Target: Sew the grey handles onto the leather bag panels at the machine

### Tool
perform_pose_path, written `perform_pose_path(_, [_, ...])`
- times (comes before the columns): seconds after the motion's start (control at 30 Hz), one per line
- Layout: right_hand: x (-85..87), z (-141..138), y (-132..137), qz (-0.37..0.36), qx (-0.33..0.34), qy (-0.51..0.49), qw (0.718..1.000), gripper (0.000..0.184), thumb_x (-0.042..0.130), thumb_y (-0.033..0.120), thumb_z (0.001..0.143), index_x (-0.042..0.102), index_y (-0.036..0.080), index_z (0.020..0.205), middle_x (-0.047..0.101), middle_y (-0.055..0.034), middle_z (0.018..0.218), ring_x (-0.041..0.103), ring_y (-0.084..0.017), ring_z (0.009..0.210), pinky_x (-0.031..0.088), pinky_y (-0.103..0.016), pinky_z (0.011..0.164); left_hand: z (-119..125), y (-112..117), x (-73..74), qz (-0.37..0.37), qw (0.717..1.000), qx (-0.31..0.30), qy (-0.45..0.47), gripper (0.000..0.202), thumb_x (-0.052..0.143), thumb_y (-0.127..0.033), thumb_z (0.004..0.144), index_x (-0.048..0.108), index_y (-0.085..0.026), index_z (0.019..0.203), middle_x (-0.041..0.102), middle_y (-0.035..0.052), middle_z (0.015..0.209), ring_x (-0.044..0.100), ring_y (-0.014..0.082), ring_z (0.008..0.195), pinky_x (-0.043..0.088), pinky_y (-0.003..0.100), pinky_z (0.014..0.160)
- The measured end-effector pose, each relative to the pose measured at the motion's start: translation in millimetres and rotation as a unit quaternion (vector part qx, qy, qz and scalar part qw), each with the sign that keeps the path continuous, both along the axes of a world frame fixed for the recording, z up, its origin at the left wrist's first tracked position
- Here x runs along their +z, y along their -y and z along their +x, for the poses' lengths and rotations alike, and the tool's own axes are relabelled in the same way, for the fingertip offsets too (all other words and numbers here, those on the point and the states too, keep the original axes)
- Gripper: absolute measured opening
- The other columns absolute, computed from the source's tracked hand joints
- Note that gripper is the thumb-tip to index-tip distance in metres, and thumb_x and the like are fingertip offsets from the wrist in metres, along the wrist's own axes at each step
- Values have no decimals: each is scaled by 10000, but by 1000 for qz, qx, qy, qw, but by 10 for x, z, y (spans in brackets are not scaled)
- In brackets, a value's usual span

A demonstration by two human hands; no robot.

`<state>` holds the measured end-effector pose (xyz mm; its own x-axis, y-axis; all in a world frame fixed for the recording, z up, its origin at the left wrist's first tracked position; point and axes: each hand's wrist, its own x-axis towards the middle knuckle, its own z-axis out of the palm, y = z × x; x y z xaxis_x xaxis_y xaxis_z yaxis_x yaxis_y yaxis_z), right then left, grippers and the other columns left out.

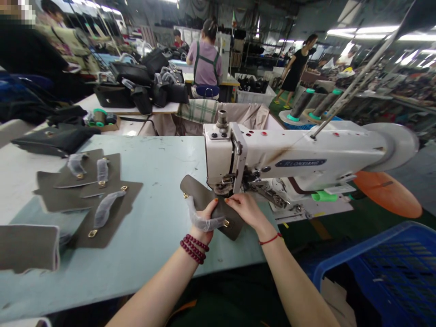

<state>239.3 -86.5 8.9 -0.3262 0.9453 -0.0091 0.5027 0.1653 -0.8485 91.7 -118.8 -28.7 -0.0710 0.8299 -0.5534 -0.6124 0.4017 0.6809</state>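
A dark grey leather panel [200,193] with a plastic-wrapped handle [204,222] and gold fittings lies under the needle head of a white sewing machine [293,156]. My left hand [208,218] grips the panel and its wrapped handle from below, fingers curled. My right hand [245,210] pinches the panel's edge right beside the needle area. Dark red beads circle my left wrist and a red string my right wrist.
Several matching grey panels with wrapped handles [98,200] lie spread on the pale blue table [160,163] at left. A blue plastic crate [384,268] stands at lower right. Black bags [136,86] crowd the table behind. Other people work at the back.
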Motion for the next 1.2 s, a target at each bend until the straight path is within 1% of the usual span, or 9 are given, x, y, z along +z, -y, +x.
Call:
perform_pose_path(0.1, [-48, 2, -3, -8, 2, -9, 1000, 343, 538, 342, 873, 645, 143, 615, 554, 0, 565, 486, -118, 547, 251, -219, 489, 58, -11, 39, 7, 995, 95, -22, 326, 756, -187, 680, 604, -166, 967, 662, 149, 1141, 658, 304, 1014, 581, 403, 825])
perform_pose_path(0.23, [-147, -8, -18, 10, 3, -17, 1000, 317, 529, 340, 887, 693, 135, 708, 615, -22, 637, 547, -140, 619, 338, -213, 544, 39, -43, 40, 34, 994, 101, -35, 267, 760, -184, 664, 647, -156, 904, 695, 146, 1026, 688, 295, 893, 589, 424, 771])
perform_pose_path(0.4, [-252, -63, 15, 20, -31, -34, 999, 291, 530, 350, 895, 709, 140, 803, 670, -41, 713, 596, -157, 667, 396, -219, 591, -97, -118, 62, 88, 993, 39, -70, 331, 783, -242, 640, 680, -166, 946, 682, 140, 1064, 660, 319, 969, 570, 443, 813])
perform_pose_path(0.57, [-291, -174, 91, 17, -64, -46, 997, 336, 494, 370, 918, 705, 135, 802, 694, -64, 775, 624, -173, 716, 421, -236, 643, -227, -227, 239, 194, 974, -39, -110, 338, 781, -286, 639, 704, -195, 956, 666, 124, 1124, 575, 334, 1131, 516, 439, 921])
perform_pose_path(0.73, [-297, -262, 179, -2, -86, -61, 994, 342, 464, 351, 928, 699, 135, 805, 687, -72, 765, 628, -194, 760, 443, -255, 682, -351, -344, 382, 203, 966, -101, -123, 479, 801, -268, 608, 680, -197, 1066, 641, 123, 1189, 560, 331, 1146, 506, 428, 932])
perform_pose_path(0.83, [-283, -237, 242, -47, -60, -96, 993, 295, 493, 349, 911, 693, 148, 833, 674, -56, 776, 630, -198, 768, 475, -263, 675, -445, -366, 364, 196, 963, -135, -124, 621, 831, -262, 554, 643, -200, 1143, 636, 140, 1200, 579, 342, 1116, 525, 443, 890])
perform_pose_path(1.0, [-299, -167, 317, -179, -20, -170, 969, 317, 515, 439, 882, 677, 167, 892, 640, -44, 837, 622, -190, 715, 500, -221, 463, -527, -341, 243, 186, 959, -156, -148, 737, 860, -278, 519, 607, -133, 1195, 646, 176, 1182, 610, 373, 1071, 529, 460, 874])
perform_pose_path(1.07, [-315, -170, 328, -189, -27, -185, 964, 315, 527, 443, 871, 671, 163, 884, 616, -38, 814, 612, -183, 711, 518, -222, 460, -529, -333, 234, 200, 955, -149, -159, 746, 857, -286, 534, 595, -128, 1215, 649, 170, 1186, 606, 374, 1082, 533, 448, 877])
perform_pose_path(1.2, [-336, -215, 331, -198, -40, -202, 958, 317, 545, 449, 853, 653, 153, 825, 575, -22, 741, 586, -160, 662, 531, -221, 468, -542, -347, 264, 218, 941, -188, -177, 694, 828, -296, 598, 594, -138, 1232, 649, 150, 1200, 603, 362, 1093, 527, 440, 896])
